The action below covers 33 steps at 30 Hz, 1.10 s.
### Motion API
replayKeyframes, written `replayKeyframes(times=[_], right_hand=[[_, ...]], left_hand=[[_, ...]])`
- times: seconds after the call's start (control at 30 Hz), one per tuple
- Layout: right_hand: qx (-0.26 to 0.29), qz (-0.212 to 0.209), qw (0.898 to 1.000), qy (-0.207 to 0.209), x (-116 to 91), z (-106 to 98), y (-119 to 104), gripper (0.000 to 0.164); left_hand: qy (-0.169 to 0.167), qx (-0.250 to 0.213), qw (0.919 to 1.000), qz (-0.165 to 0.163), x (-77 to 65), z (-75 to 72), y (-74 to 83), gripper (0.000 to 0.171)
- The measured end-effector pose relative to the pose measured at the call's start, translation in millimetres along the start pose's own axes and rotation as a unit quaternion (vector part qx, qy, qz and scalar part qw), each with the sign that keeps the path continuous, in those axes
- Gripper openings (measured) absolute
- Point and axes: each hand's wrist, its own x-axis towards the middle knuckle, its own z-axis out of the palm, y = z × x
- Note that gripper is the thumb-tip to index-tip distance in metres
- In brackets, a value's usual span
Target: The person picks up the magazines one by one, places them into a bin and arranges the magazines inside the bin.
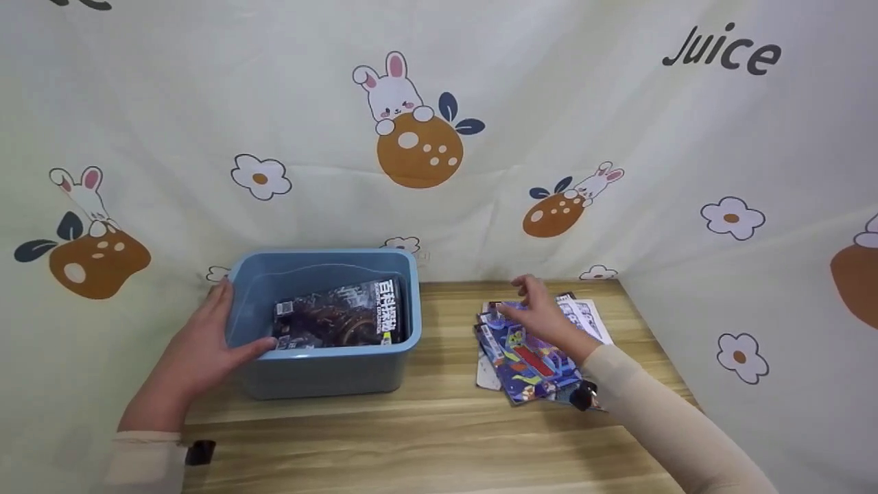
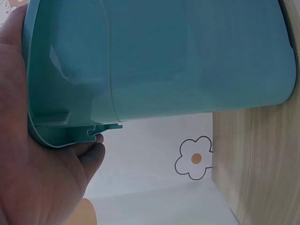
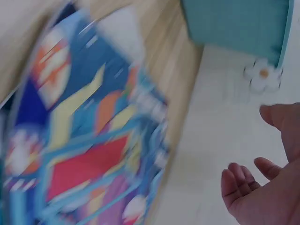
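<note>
My left hand (image 1: 199, 350) grips the rim of a blue plastic storage bin (image 1: 326, 374) at its left front corner. The thumb lies on the front rim and the fingers lie along the left side; the left wrist view shows the hand (image 2: 42, 168) around the rim. Inside the bin lies a dark magazine (image 1: 336, 319) with white lettering. To the right, my right hand (image 1: 542, 315) hovers over a loose pile of colorful booklets (image 1: 528, 363), holding nothing, its fingers slightly bent. The right wrist view shows it apart from the top booklet (image 3: 89, 164), which is blurred.
The bin and the pile stand on a wood-grain table (image 1: 446, 439) with a strip of wood between them. Behind and at the sides hangs a pale curtain (image 1: 309, 123) printed with rabbits, fruit and flowers. White printed sheets (image 1: 591, 319) stick out at the pile's back right.
</note>
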Motion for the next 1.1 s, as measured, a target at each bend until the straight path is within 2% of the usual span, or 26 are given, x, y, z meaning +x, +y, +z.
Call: replayKeyframes(times=[0.13,0.23,0.4,0.53,0.63,0.8,0.97,1.1], right_hand=[[-0.050,0.070,0.996,-0.006,-14.1,-28.7,48.9,0.082],[-0.083,0.124,0.989,0.002,-27.2,-46.2,80.1,0.095],[-0.073,0.219,0.973,-0.001,-40.8,-64.5,111.6,0.117],[-0.067,0.235,0.970,-0.018,-39.3,-67.8,117.4,0.123],[-0.094,0.230,0.968,-0.030,-36.6,-65.3,117.4,0.122],[-0.136,0.241,0.960,-0.048,-32.6,-64.4,117.1,0.121],[-0.129,0.262,0.954,-0.066,-25.3,-69.1,115.0,0.116],[-0.128,0.263,0.953,-0.077,-22.1,-69.9,109.8,0.113]], left_hand=[[-0.001,0.001,1.0000,0.002,0.7,0.6,1.3,0.134],[-0.003,0.000,1.0000,0.004,1.0,1.6,3.2,0.134],[-0.004,0.001,1.0000,0.007,-0.7,3.1,3.4,0.133],[0.004,0.003,1.0000,0.002,-2.4,1.9,0.9,0.134],[0.007,0.003,1.0000,-0.005,-2.9,0.2,-0.5,0.136],[0.002,0.000,0.9999,-0.011,-1.7,0.3,0.4,0.137],[0.003,-0.002,1.0000,-0.009,0.0,1.7,1.7,0.136],[0.006,-0.003,1.0000,-0.005,-0.8,2.1,1.0,0.136]])
